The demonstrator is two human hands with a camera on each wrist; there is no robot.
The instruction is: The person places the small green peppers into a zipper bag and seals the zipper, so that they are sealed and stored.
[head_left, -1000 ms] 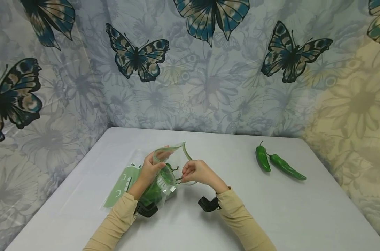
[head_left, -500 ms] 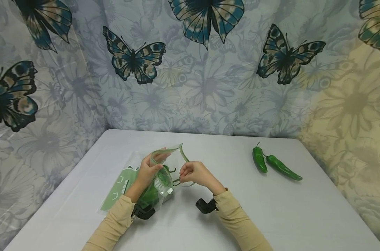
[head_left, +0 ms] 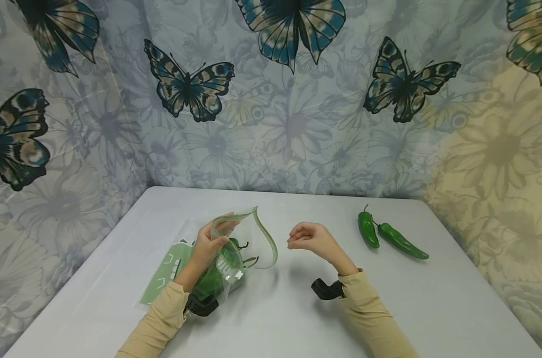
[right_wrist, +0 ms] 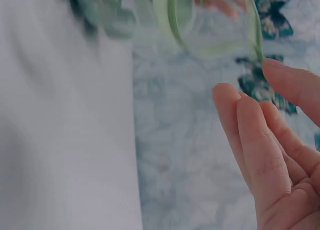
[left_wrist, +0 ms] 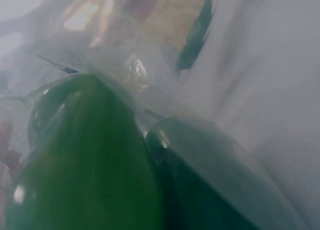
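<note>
Clear bag (head_left: 226,266), green-rimmed, is sitting left of centre on the white table (head_left: 271,323), green peppers (left_wrist: 90,155) showing inside. Its mouth is gaping toward the right hand (head_left: 314,242), a stretch of table separating the two. Short pepper (head_left: 368,229) and long pepper (head_left: 402,241) are lying farther right, inside the table's edge. Flat green packet (head_left: 165,273) is lying left of the bag, partly hidden by the left arm. Left wrist view is showing two glossy pepper bodies side by side; head view is adding curled stems. Right wrist view is revealing thumb standing apart from gently bent fingers. Left hand (head_left: 204,247) is gripping the bag near its mouth, thumb on the near side.
</note>
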